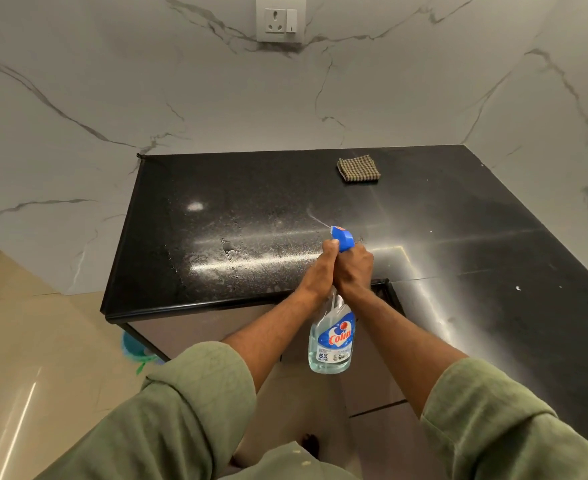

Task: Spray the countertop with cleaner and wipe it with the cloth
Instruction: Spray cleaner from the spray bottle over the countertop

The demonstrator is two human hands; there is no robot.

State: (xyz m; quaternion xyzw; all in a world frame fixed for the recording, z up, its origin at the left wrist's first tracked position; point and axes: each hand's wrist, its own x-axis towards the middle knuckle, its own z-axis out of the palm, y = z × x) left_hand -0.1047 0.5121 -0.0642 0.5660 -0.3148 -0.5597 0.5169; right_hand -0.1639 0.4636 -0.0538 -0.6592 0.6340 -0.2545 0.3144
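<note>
A clear spray bottle [332, 336] with a blue label and blue trigger head hangs over the front edge of the black countertop [257, 188]. My left hand [320, 268] and my right hand [354, 265] are both wrapped around its neck below the trigger head. A thin jet of cleaner leaves the nozzle toward the back left. Fine droplets and a small wet patch cover the left part of the countertop. A folded checked cloth [358, 168] lies near the back wall, apart from both hands.
Marble walls enclose the countertop at the back and right, with a socket plate [280, 18] high on the back wall. The counter's left edge drops to a beige tiled floor [25, 341]. A teal object [136, 348] sits under the counter's left corner.
</note>
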